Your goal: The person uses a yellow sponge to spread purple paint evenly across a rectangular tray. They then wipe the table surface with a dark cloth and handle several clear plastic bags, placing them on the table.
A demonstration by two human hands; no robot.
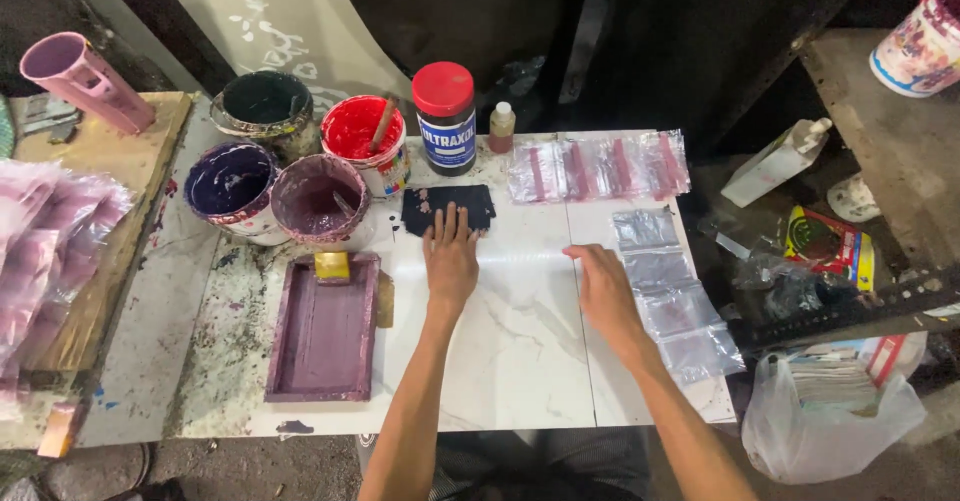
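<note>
Clear plastic bag (520, 261) lies flat on the white slab (520, 361), pinned between both hands. Left hand (450, 256) flat, fingers spread, fingertips on the dark cloth (448, 207). Right hand (600, 286) flat, holding nothing. Printed bags (600, 169) rowed beyond the right hand; unprinted ones (670, 296) just outside it, seemingly left to do.

Tabletop (520, 361): four paint pots (290, 156) clustered at far left corner; jar (445, 118) and small bottle (501, 127) right of them along far edge; bag row (600, 168) at far right corner; further bags (672, 296) down right edge; tray (325, 328) near left edge.
</note>
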